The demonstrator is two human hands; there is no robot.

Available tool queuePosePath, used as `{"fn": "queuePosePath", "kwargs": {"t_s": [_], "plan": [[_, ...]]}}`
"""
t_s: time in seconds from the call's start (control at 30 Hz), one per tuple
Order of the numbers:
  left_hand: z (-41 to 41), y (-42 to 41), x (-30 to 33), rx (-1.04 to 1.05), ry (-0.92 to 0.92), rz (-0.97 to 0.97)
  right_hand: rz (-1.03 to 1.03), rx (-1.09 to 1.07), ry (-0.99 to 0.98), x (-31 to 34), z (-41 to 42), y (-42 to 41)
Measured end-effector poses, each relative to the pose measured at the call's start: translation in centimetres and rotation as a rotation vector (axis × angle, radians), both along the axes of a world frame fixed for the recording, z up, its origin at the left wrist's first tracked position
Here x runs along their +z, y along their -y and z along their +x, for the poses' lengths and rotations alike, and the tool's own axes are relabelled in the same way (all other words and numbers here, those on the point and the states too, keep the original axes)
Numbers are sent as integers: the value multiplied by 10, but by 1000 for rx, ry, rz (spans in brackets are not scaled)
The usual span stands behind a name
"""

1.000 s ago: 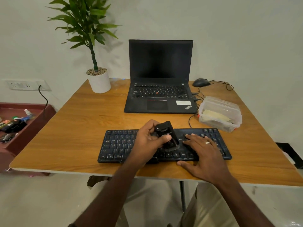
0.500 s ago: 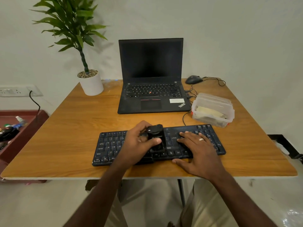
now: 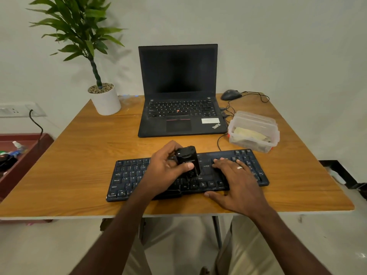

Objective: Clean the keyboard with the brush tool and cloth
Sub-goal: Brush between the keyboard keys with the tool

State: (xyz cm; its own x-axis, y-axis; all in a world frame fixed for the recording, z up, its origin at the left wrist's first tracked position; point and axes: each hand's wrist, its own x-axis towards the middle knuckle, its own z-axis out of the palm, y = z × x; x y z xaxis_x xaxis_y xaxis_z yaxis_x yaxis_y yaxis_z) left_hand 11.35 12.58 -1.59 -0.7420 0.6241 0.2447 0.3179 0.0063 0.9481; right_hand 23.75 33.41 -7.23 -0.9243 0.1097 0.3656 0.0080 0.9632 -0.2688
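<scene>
Left hand (image 3: 164, 169) grips brush (image 3: 188, 163), bristles down on keyboard (image 3: 127, 175) to sweep keys. Right hand (image 3: 236, 181) flat, fingers spread, keeps keyboard from sliding.

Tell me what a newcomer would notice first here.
Front and centre, the left hand grips a black brush tool upright on the keyboard, while the right hand rests flat on the keys beside it. Behind them an open laptop with a dark screen stands at the table's back edge, a potted plant to its left.
</scene>
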Motion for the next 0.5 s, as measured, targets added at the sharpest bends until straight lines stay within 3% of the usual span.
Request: {"fn": "queuePosePath", "kwargs": {"t_s": [0.17, 0.37, 0.5], "plan": [[5, -22, -1, -80, 16, -45, 12, -5, 5, -2, 0, 0], [15, -31, -10, 7, 127, 136, -22, -25, 12, 0, -1, 1], [-2, -14, 1, 8, 90, 35, -64, -40, 45, 2, -2, 0]]}}
